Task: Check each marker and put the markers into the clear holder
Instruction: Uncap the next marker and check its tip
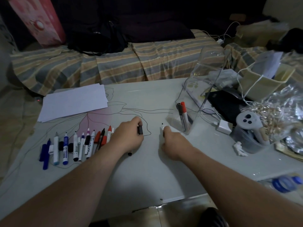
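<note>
Head view, white paper sheets (73, 102) far left, loose markers (77, 145) in a row, clear holder (193, 102) right, left hand (129, 136) pinching black cap (140, 129), right hand (170, 141) gripping uncapped marker (162, 128), tip pointing away, axis near-upright.

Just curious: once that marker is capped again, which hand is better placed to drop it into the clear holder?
Probably the right hand. It grips the uncapped marker beside the clear holder. The left hand holds only the black cap, nearer the row of markers.
</note>
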`<state>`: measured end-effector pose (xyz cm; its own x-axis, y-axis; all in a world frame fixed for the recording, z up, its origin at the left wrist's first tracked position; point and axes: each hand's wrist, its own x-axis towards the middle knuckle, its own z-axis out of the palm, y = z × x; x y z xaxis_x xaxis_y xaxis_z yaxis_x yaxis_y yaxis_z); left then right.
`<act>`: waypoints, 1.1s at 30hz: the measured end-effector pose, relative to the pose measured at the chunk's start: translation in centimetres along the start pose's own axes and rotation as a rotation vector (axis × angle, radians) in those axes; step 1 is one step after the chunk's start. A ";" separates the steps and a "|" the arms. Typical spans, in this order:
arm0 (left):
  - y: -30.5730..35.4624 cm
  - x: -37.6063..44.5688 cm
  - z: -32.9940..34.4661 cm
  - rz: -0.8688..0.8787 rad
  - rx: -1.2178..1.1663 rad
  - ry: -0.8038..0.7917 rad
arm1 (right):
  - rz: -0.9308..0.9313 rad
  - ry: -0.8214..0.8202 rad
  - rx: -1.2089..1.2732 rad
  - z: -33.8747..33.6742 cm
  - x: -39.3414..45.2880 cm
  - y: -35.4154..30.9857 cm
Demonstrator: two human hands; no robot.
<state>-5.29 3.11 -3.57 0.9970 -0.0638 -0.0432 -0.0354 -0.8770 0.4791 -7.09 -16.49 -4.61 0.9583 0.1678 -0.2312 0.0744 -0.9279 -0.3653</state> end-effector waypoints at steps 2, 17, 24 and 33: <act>1.0 -0.4 -0.3 -0.053 -0.251 -0.058 | 0.022 0.031 0.094 -0.9 0.0 0.1; 2.7 -0.9 1.1 -0.235 -1.031 -0.078 | 0.009 0.154 0.205 -2.7 -0.1 0.9; 2.1 -1.0 0.6 -0.092 -0.768 0.077 | -0.060 0.446 0.102 -3.6 0.4 1.5; 2.0 -0.9 0.4 -0.149 -0.936 0.055 | -0.186 0.535 -0.044 -3.5 -0.1 0.3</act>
<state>-6.24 1.26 -2.92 0.9895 0.0613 -0.1307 0.1379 -0.1348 0.9812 -6.22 -17.96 -1.51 0.9333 0.1483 0.3272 0.2559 -0.9137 -0.3157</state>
